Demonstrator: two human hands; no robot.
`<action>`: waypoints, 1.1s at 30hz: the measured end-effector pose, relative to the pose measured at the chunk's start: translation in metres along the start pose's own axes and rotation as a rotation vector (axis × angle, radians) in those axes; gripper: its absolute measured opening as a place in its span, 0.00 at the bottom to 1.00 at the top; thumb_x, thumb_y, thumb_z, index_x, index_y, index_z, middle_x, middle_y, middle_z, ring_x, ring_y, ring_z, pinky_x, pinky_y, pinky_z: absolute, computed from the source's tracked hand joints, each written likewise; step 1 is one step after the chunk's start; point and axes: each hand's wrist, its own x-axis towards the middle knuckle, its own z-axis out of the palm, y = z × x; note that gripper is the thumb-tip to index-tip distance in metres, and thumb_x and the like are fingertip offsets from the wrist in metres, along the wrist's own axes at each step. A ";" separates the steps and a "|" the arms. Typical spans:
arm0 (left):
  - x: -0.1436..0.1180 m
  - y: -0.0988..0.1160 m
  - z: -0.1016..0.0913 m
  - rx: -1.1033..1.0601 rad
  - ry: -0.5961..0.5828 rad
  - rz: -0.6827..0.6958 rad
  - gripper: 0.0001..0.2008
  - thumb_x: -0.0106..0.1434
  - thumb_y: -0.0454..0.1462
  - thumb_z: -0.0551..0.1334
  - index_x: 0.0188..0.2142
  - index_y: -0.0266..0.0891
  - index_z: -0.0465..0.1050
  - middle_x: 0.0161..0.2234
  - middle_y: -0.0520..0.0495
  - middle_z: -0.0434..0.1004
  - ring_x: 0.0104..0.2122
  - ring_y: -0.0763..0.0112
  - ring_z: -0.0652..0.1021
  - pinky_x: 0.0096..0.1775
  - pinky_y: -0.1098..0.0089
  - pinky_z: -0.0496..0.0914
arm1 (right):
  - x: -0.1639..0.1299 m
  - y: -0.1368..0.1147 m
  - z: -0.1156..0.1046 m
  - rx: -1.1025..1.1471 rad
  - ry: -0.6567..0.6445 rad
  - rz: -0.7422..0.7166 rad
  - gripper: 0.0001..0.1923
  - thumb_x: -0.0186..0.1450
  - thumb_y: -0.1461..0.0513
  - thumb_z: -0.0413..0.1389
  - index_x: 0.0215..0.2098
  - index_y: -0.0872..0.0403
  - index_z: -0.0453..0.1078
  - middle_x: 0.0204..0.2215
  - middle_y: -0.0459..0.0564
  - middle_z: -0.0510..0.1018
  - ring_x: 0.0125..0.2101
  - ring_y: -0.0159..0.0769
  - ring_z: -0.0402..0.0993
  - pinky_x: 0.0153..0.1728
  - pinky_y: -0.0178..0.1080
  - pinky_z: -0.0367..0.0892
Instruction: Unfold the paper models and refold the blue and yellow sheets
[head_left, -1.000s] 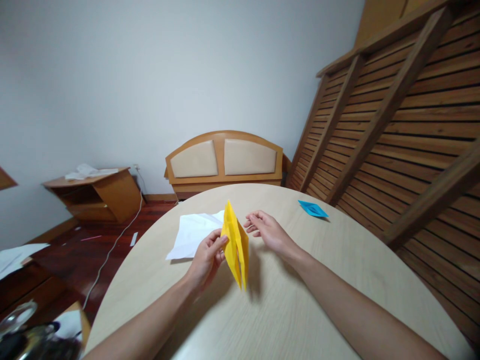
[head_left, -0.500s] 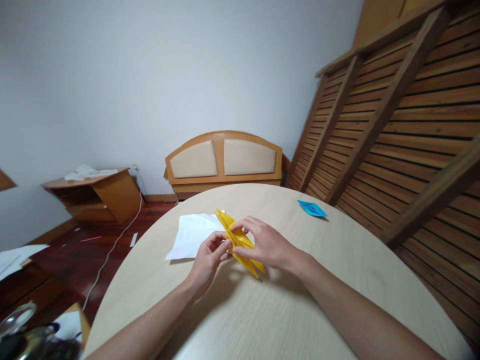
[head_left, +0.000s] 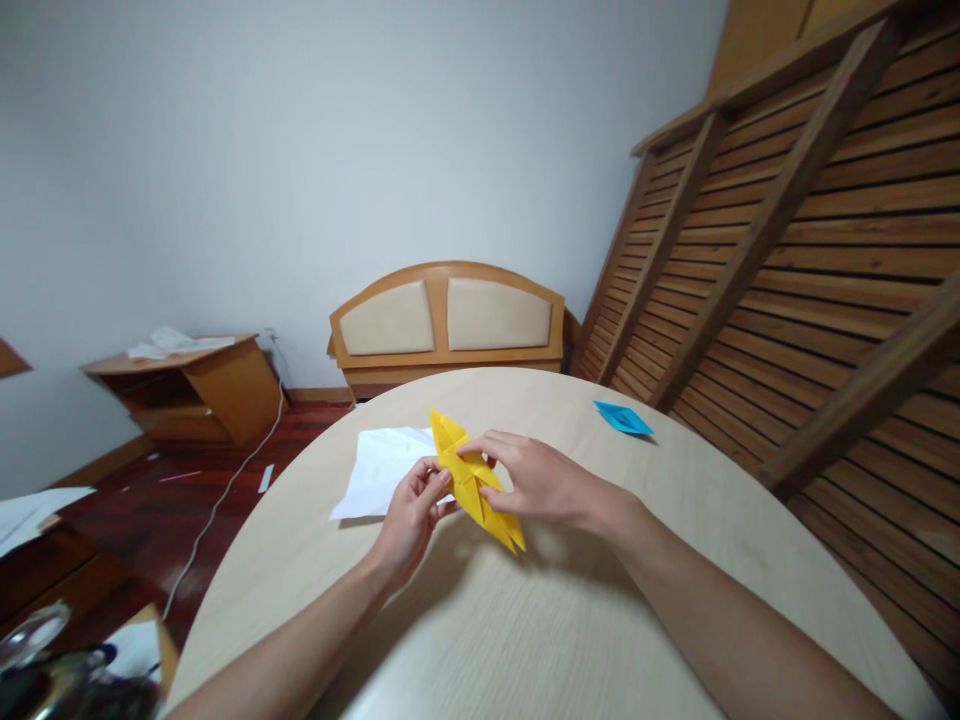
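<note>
A folded yellow origami paper (head_left: 466, 484), long and pointed at its ends, is held above the table between both hands. My left hand (head_left: 415, 510) pinches its left edge with thumb and fingers. From the other side, my right hand (head_left: 536, 480) grips it, the fingers over the upper edge and the thumb on the near face. Creases run across its middle. Behind my left hand lies a white sheet of paper (head_left: 382, 465), partly covered by the yellow piece. Further right on the table rests a small blue folded paper boat (head_left: 624, 418).
The round pale wooden table (head_left: 570, 630) fills the foreground. Beyond it stands a padded headboard (head_left: 441, 320) by the wall. A slatted wooden frame (head_left: 750, 270) leans at the right. On the left are a low cabinet (head_left: 232, 390) and a cable (head_left: 217, 505) across the floor.
The yellow paper has turned, so a broad flat face shows where folded layers stood up before. Both hands stay in nearly the same place, with the right thumb and fingers shifted on it.
</note>
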 end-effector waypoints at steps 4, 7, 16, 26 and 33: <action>0.001 -0.001 -0.001 0.000 0.040 0.019 0.16 0.58 0.45 0.71 0.41 0.40 0.73 0.36 0.49 0.74 0.35 0.71 0.75 0.38 0.69 0.74 | 0.006 -0.005 -0.004 -0.124 0.037 0.050 0.21 0.64 0.67 0.54 0.56 0.50 0.69 0.48 0.52 0.79 0.44 0.42 0.76 0.42 0.39 0.66; 0.000 -0.002 -0.003 0.018 0.041 0.025 0.16 0.58 0.45 0.71 0.41 0.40 0.72 0.37 0.49 0.74 0.36 0.71 0.75 0.37 0.70 0.74 | 0.005 -0.006 -0.003 -0.155 0.025 0.079 0.18 0.69 0.65 0.49 0.56 0.51 0.68 0.46 0.54 0.81 0.40 0.42 0.78 0.39 0.39 0.65; 0.000 -0.006 -0.008 0.139 0.016 0.084 0.15 0.61 0.46 0.69 0.40 0.39 0.72 0.40 0.48 0.75 0.39 0.68 0.76 0.41 0.66 0.76 | -0.004 0.007 0.002 0.022 0.146 0.116 0.13 0.72 0.64 0.47 0.47 0.51 0.72 0.40 0.50 0.81 0.36 0.35 0.77 0.38 0.36 0.65; -0.003 -0.005 0.000 0.220 0.032 0.117 0.18 0.56 0.49 0.71 0.36 0.39 0.71 0.38 0.49 0.75 0.39 0.69 0.77 0.39 0.69 0.77 | -0.005 0.003 0.010 0.031 0.102 0.017 0.04 0.63 0.61 0.62 0.36 0.52 0.75 0.50 0.53 0.74 0.49 0.40 0.73 0.52 0.43 0.67; -0.001 -0.006 -0.003 0.183 0.106 0.098 0.17 0.58 0.48 0.70 0.37 0.38 0.71 0.38 0.49 0.75 0.38 0.69 0.76 0.41 0.67 0.77 | -0.005 0.003 0.014 -0.010 0.048 -0.028 0.07 0.65 0.64 0.60 0.41 0.50 0.79 0.58 0.54 0.70 0.58 0.44 0.67 0.58 0.48 0.63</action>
